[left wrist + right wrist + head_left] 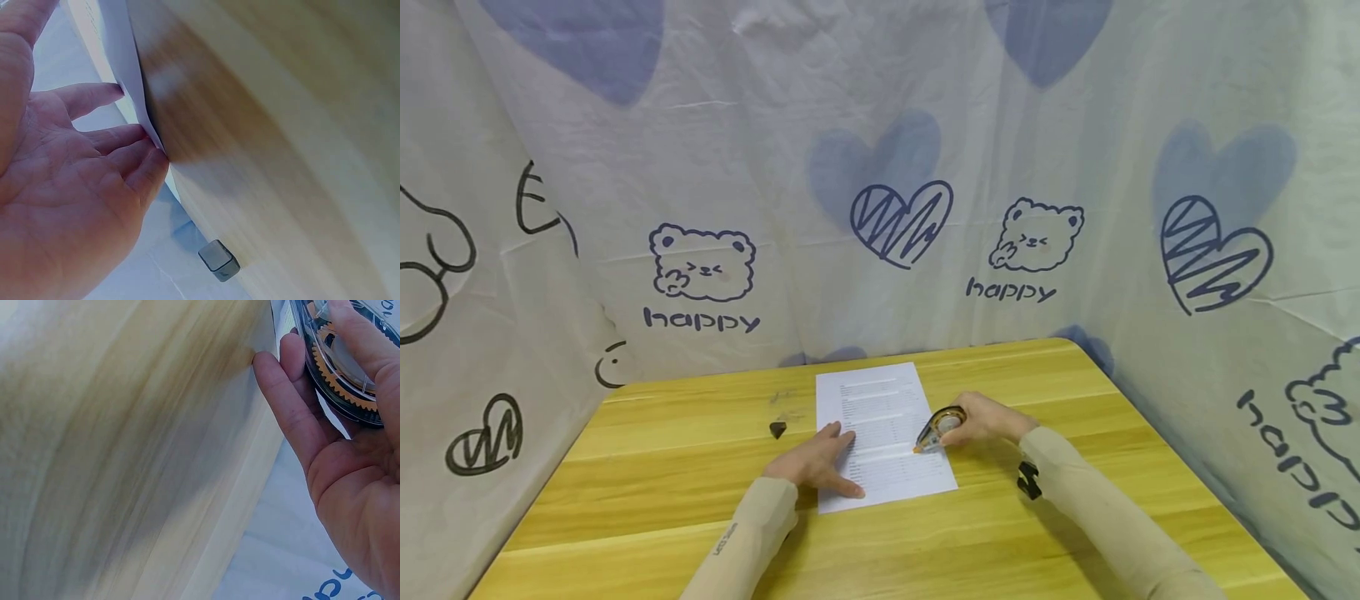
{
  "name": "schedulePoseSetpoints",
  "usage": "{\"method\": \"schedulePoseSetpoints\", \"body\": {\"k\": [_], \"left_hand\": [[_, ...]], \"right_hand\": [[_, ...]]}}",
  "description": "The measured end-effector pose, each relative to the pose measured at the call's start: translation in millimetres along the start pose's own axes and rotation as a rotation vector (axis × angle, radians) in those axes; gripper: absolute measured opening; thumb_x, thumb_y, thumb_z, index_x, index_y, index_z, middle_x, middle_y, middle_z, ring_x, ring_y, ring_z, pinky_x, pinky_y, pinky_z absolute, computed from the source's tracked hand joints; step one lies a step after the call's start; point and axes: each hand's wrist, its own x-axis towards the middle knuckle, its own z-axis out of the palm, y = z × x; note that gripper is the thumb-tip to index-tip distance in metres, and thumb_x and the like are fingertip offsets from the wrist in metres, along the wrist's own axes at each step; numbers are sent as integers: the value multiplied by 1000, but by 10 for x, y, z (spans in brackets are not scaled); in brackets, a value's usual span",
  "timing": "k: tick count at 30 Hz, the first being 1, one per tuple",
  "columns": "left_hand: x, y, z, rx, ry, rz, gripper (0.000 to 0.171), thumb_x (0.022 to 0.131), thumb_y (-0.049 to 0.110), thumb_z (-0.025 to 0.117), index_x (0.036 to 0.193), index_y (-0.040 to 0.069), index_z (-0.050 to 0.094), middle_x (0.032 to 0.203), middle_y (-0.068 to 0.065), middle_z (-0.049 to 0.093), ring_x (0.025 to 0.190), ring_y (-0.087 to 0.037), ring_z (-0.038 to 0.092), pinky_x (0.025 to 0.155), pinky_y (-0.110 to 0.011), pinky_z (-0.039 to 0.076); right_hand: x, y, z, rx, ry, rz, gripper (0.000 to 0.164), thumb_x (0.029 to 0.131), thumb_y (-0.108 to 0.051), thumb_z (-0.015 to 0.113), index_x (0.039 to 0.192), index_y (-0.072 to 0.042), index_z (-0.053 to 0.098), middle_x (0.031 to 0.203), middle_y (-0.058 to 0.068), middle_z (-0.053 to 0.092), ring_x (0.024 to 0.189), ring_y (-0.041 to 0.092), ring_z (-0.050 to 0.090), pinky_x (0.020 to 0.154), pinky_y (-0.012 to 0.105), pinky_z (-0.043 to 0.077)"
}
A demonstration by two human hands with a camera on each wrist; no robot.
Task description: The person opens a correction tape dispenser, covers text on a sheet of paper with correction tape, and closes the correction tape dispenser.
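Note:
A printed sheet of paper (880, 400) lies on the wooden table, its rows of text crossed by several blank white bands. My right hand (981, 419) grips a correction tape dispenser (940, 427), whose orange tip meets the sheet on its lower right part. Through the clear case in the right wrist view, an orange toothed wheel (340, 375) shows beside the thumb. With fingers spread, my left hand (815, 463) rests on the left edge of the paper. In the left wrist view its fingertips (150, 164) press at the paper's edge.
A small dark block (777, 429) sits on the table (685, 450) left of the sheet. Behind the table hangs a white curtain (790, 250) with blue hearts and bear drawings, which also runs along both sides.

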Motion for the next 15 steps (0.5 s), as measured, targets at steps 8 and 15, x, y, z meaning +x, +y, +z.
{"method": "schedulePoseSetpoints", "body": {"k": [8, 15], "left_hand": [[17, -4, 5, 9, 7, 5, 105, 71, 56, 81, 154, 13, 33, 164, -15, 15, 151, -32, 16, 120, -52, 22], [16, -13, 23, -2, 4, 2, 104, 71, 56, 81, 154, 14, 34, 164, -15, 16, 151, -32, 17, 120, -53, 23]], "right_hand": [[-37, 3, -13, 19, 6, -8, 20, 81, -20, 81, 91, -6, 72, 76, 1, 70, 63, 10, 57, 57, 25, 52], [-62, -15, 4, 7, 27, 25, 22, 80, -22, 82, 89, -6, 71, 75, 0, 69, 62, 10, 55, 57, 24, 50]]}}
